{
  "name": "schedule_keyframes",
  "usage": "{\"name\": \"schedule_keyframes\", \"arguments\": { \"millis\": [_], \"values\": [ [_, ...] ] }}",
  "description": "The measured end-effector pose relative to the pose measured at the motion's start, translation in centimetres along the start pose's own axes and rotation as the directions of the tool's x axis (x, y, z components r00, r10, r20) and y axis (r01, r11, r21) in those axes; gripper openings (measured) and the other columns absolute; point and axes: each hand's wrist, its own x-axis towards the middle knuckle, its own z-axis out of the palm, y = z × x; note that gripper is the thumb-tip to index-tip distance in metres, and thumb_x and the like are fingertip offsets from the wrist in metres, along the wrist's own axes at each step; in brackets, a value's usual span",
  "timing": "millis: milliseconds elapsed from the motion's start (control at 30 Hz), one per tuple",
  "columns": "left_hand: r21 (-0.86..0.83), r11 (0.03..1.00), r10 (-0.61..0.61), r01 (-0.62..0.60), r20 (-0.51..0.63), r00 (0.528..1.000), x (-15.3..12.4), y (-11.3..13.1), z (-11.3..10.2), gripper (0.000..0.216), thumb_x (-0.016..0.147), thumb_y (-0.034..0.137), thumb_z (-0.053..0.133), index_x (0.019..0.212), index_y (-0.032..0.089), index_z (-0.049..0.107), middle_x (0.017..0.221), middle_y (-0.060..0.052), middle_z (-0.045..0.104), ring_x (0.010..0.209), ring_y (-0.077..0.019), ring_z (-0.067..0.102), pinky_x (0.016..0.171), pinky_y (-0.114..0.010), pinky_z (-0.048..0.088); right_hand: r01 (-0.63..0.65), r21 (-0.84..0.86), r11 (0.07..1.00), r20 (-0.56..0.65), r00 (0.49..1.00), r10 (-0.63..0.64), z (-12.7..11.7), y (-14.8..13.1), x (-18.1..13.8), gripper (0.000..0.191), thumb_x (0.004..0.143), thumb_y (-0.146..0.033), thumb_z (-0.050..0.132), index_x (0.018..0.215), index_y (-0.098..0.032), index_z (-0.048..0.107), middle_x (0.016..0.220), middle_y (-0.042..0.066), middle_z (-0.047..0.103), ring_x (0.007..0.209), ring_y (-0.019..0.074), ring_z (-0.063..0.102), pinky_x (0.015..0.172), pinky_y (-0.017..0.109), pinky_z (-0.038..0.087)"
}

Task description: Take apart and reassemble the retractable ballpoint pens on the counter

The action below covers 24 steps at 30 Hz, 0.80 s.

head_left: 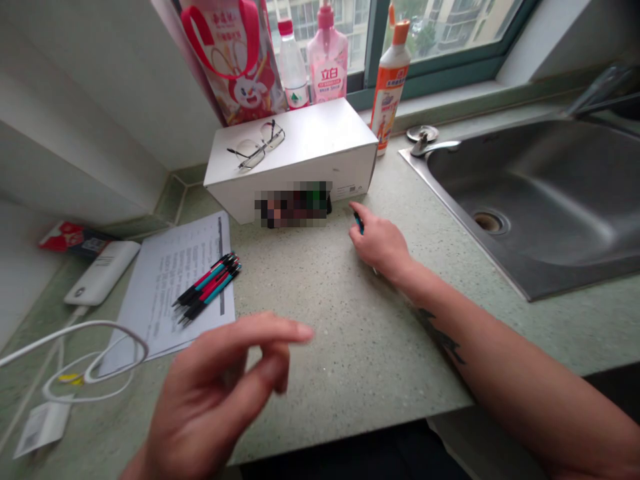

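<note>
My right hand [379, 241] rests on the speckled counter [330, 313] near a white box [300, 157], its fingers closed round a teal and black pen [359, 223] whose tip shows above the hand. My left hand [220, 393] hovers close to the camera over the counter's front edge. Its fingers are loosely spread and hold nothing. A bundle of several red, teal and black pens [207, 287] lies on a printed sheet of paper [173, 287] to the left. A pair of glasses [256, 145] lies on top of the white box.
A steel sink [540, 200] with a tap fills the right side. Bottles [327, 53] and a pink bag [233, 60] stand on the windowsill behind the box. A white power bank [103, 272] and white cable [90, 363] lie at the left.
</note>
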Motion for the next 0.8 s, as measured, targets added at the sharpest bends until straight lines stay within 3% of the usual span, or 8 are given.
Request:
{"name": "schedule_keyframes", "arguments": {
  "millis": [33, 100, 200, 367, 533, 800],
  "values": [
    [-0.019, 0.998, -0.057, 0.056, -0.016, 0.998, 0.8, -0.8, 0.0, 0.028, 0.095, 0.024, 0.052, 0.113, 0.037, 0.070, 0.066, 0.003, 0.065, 0.054, -0.0160, 0.059, 0.051, -0.032, 0.054, -0.019, -0.076, 0.997, -0.011, 1.000, 0.018, -0.4, 0.3, 0.1, 0.058, 0.091, -0.024, 0.048, 0.149, -0.019, 0.050, 0.097, 0.014, 0.074, 0.084, 0.0286, 0.067, 0.077, 0.043, 0.050],
    [0.152, 0.984, -0.082, 0.097, -0.100, 0.992, 1.6, -3.1, -0.2, 0.021, 0.094, 0.026, 0.057, 0.110, 0.029, 0.070, 0.076, 0.001, 0.068, 0.064, -0.0165, 0.064, 0.062, -0.033, 0.055, -0.042, -0.185, 0.982, -0.011, 0.999, 0.041, -1.2, 0.8, 0.3, 0.060, 0.092, -0.024, 0.048, 0.152, -0.019, 0.046, 0.097, 0.015, 0.074, 0.083, 0.0289, 0.067, 0.076, 0.043, 0.050],
    [0.449, 0.891, 0.017, 0.065, -0.176, 0.984, 1.0, -7.4, -1.1, 0.019, 0.094, 0.031, 0.057, 0.106, 0.024, 0.070, 0.091, -0.005, 0.071, 0.075, -0.0211, 0.065, 0.077, -0.040, 0.054, -0.053, -0.306, 0.951, 0.033, 0.997, 0.066, -1.8, 1.2, 0.3, 0.064, 0.092, -0.022, 0.047, 0.156, -0.020, 0.039, 0.109, 0.018, 0.071, 0.087, 0.0300, 0.067, 0.077, 0.044, 0.050],
    [0.633, 0.770, 0.049, 0.078, -0.181, 0.982, -1.0, -12.6, -2.9, 0.021, 0.094, 0.031, 0.055, 0.108, 0.022, 0.068, 0.101, -0.012, 0.072, 0.093, -0.0317, 0.065, 0.085, -0.048, 0.051, -0.071, -0.396, 0.916, 0.045, 0.994, 0.096, -1.9, 1.4, 0.0, 0.062, 0.093, -0.023, 0.047, 0.155, -0.017, 0.039, 0.120, 0.020, 0.066, 0.095, 0.0307, 0.067, 0.079, 0.043, 0.050],
    [0.680, 0.720, -0.004, 0.141, -0.198, 0.980, -2.4, -14.3, -3.3, 0.023, 0.093, 0.031, 0.055, 0.109, 0.021, 0.068, 0.102, -0.014, 0.070, 0.094, -0.0329, 0.064, 0.086, -0.048, 0.049, -0.070, -0.415, 0.907, 0.049, 0.994, 0.099, -2.1, 1.5, -0.1, 0.057, 0.095, -0.022, 0.045, 0.151, -0.016, 0.044, 0.123, 0.021, 0.065, 0.099, 0.0325, 0.067, 0.079, 0.044, 0.050],
    [0.678, 0.704, -0.111, 0.213, -0.191, 0.975, -2.5, -14.4, -2.4, 0.024, 0.093, 0.033, 0.053, 0.104, 0.018, 0.068, 0.097, -0.011, 0.070, 0.090, -0.0308, 0.062, 0.081, -0.044, 0.049, -0.076, -0.472, 0.879, 0.028, 0.994, 0.101, -2.5, 1.4, -0.3, 0.053, 0.095, -0.019, 0.040, 0.147, -0.015, 0.048, 0.124, 0.023, 0.064, 0.099, 0.0329, 0.067, 0.078, 0.044, 0.051]
  ]
}}
